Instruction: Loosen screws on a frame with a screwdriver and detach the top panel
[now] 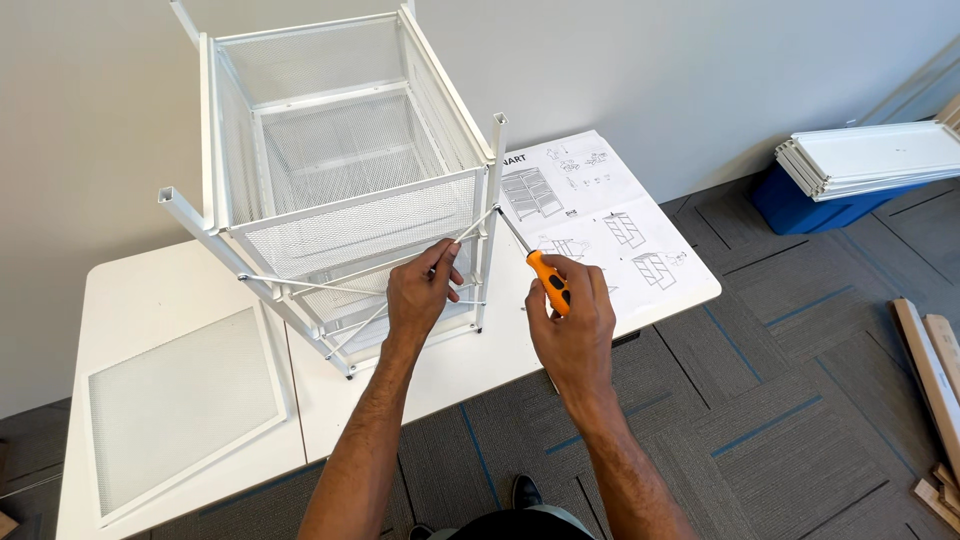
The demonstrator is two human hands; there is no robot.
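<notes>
Head view: the white mesh frame (340,170) lies on its side on the table (180,290), upper centre of the frame, its posts and mesh walls already joined and its baskets empty. A diagonal brace rod (400,262) seems still to be fastened. A loose mesh panel (180,400) waits lower left, a manual (600,210) at right. The left hand (420,295) pinches the rod; the right hand (575,320) grips an orange screwdriver (545,275), tip at the post.
</notes>
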